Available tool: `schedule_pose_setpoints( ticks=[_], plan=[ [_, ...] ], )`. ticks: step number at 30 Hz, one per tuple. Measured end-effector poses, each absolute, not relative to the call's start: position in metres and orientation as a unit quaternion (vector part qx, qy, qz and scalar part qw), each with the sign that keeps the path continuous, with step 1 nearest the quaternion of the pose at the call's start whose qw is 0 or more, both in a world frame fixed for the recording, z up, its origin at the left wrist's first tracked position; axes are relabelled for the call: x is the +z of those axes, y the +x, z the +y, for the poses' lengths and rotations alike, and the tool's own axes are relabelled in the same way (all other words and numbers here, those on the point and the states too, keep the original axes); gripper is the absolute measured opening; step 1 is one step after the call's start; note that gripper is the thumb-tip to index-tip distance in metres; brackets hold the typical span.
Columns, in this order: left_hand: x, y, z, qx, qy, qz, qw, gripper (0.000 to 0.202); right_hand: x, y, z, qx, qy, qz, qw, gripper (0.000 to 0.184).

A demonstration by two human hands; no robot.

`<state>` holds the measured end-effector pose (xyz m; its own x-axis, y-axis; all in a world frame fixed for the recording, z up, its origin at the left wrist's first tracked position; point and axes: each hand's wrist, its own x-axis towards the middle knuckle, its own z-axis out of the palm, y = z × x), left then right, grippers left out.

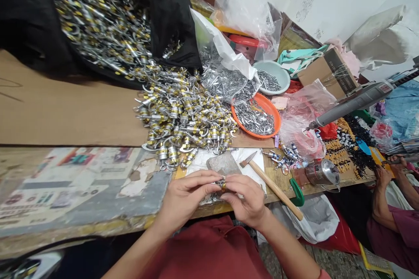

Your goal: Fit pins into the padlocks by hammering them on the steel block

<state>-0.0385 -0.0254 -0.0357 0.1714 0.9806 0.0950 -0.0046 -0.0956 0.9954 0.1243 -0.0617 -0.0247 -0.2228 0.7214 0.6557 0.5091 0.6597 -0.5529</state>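
Head view shows my left hand (183,198) and my right hand (247,202) close together at the near edge of the wooden worktop (98,117). The fingers of both hands are pinched shut on one small silver and gold metal lock piece (221,183), each grip clamped on its own end. The piece sits between my fingertips, just above a flat grey stone block (224,163) that lies on a white sheet.

Just beside the block on the right lies a hammer with a wooden handle (273,187). Behind my hands is a big heap of the same silver and gold lock pieces (183,115), spilling out of a black bag (170,13). To the right of the heap is a round orange plastic dish full of little silver metal bits (257,115), and behind it a pale round bowl (273,78) with more bits.

Far right, another person's hands (389,165) are at the worktop, near a grey power tool (356,100).
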Motion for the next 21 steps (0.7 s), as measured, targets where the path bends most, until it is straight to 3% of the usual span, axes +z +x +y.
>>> schedule_pose_setpoints(
  ticks=[11, 19, 21],
  plan=[
    [-0.025, -0.039, -0.037, 0.498, 0.623, 0.402, 0.451, 0.015, -0.008, 0.111, -0.064, 0.206, -0.435, -0.681, 0.552, 0.019],
    [-0.021, -0.041, -0.041, 0.493, 0.573, 0.395, 0.522, 0.01, -0.013, 0.11, -0.069, 0.202, -0.423, -0.672, 0.573, 0.015],
    [-0.021, -0.042, -0.04, 0.49, 0.549, 0.4, 0.546, 0.007, -0.016, 0.114, -0.071, 0.156, -0.413, -0.708, 0.552, 0.025]
  ],
)
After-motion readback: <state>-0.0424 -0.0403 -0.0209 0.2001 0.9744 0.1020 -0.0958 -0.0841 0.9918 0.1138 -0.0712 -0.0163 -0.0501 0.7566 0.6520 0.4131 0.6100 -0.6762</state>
